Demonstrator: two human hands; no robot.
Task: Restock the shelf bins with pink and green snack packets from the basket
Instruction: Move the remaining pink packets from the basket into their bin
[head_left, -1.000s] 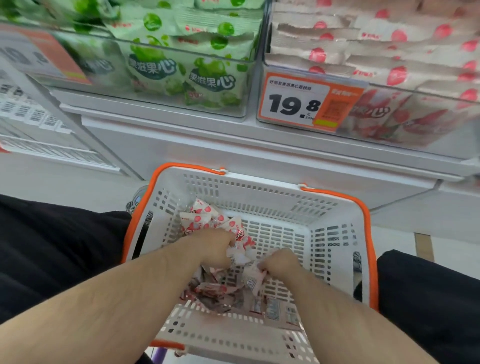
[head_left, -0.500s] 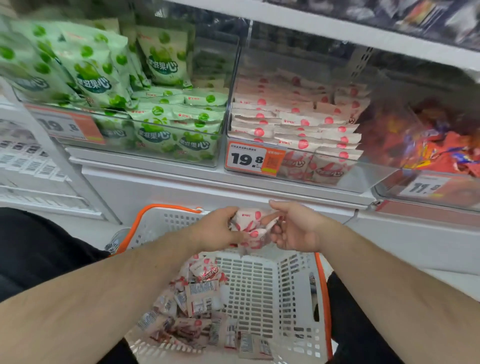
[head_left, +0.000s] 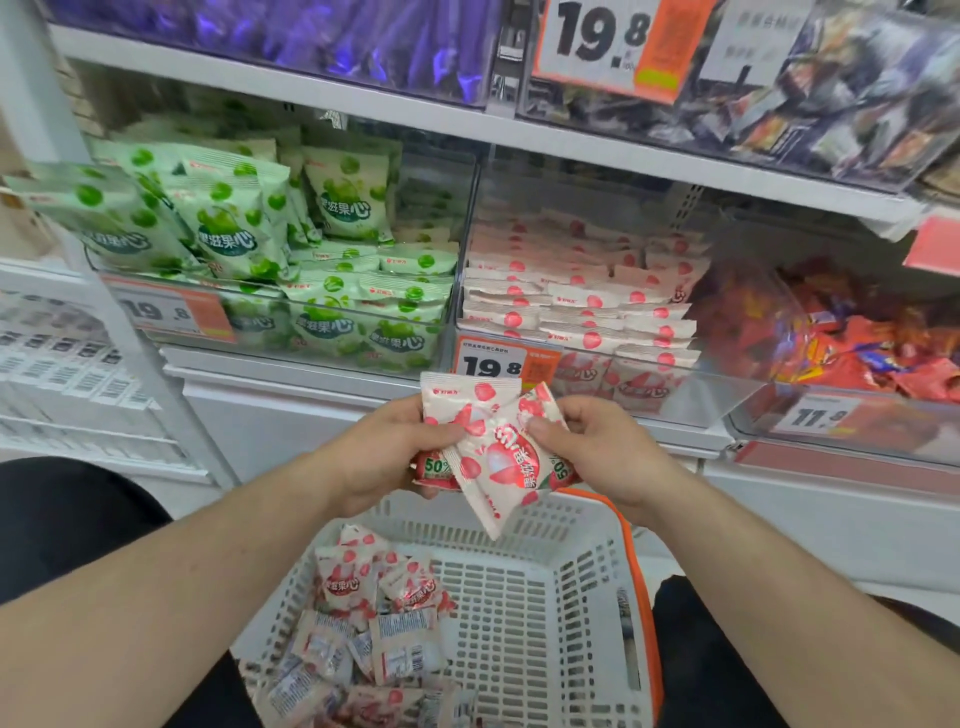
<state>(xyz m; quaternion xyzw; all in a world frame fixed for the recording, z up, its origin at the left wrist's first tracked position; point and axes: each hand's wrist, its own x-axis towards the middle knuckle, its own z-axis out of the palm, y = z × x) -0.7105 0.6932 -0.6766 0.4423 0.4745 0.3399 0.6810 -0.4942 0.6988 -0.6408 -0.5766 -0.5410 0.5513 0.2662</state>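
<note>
My left hand (head_left: 384, 457) and my right hand (head_left: 597, 452) together hold a small bunch of pink snack packets (head_left: 493, 447) above the white basket (head_left: 571, 597), in front of the shelf edge. The left thumb presses on one packet and the right fingers pinch another that hangs tilted. Several more pink packets (head_left: 363, 623) lie in the basket's left part. The clear bin with pink packets (head_left: 576, 301) stands straight ahead, stacked in rows. Left of it is the bin of green packets (head_left: 291, 260).
A bin of red and orange wrapped snacks (head_left: 857, 343) sits to the right. The shelf above holds purple packets (head_left: 311, 41) and dark mixed packets (head_left: 831, 88). Orange price tags (head_left: 509, 364) hang on the bin fronts. A white rack (head_left: 62, 364) stands at left.
Both hands came up out of the basket with pink packets and now hold them higher, before the pink bin. The view tilted upward along the shelf.
</note>
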